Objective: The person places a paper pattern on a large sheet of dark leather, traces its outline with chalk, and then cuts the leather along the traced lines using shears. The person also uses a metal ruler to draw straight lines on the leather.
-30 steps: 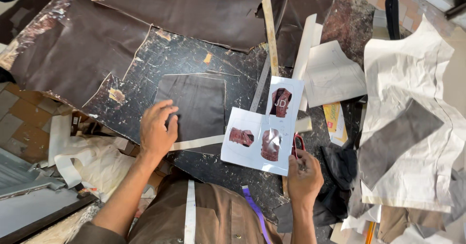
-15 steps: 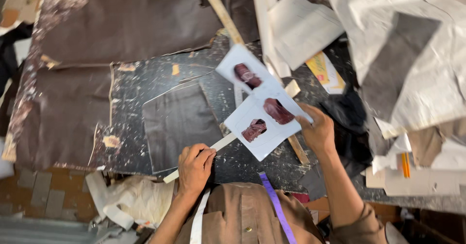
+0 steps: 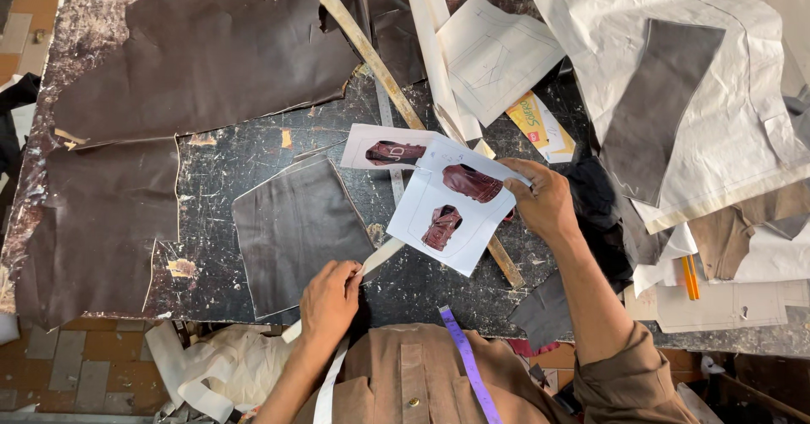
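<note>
A white sheet printed with shoe pictures (image 3: 451, 213) is held up over the dark, scratched worktop (image 3: 253, 162), pinched at its right edge by the right hand (image 3: 540, 200), whose grip is closed on the paper. A second printed sheet (image 3: 384, 147) lies flat just behind it, partly covered. The left hand (image 3: 331, 297) rests at the worktop's near edge, its grip narrow on a pale strip (image 3: 381, 255) that runs toward the held sheet, beside a cut panel of dark leather (image 3: 291, 230). Large brown hides (image 3: 202, 53) cover the worktop's left and far parts; paper patterns (image 3: 498, 48) and a grey piece (image 3: 658, 103) lie to the right. A purple measuring tape (image 3: 462, 361) hangs down the person's front.
</note>
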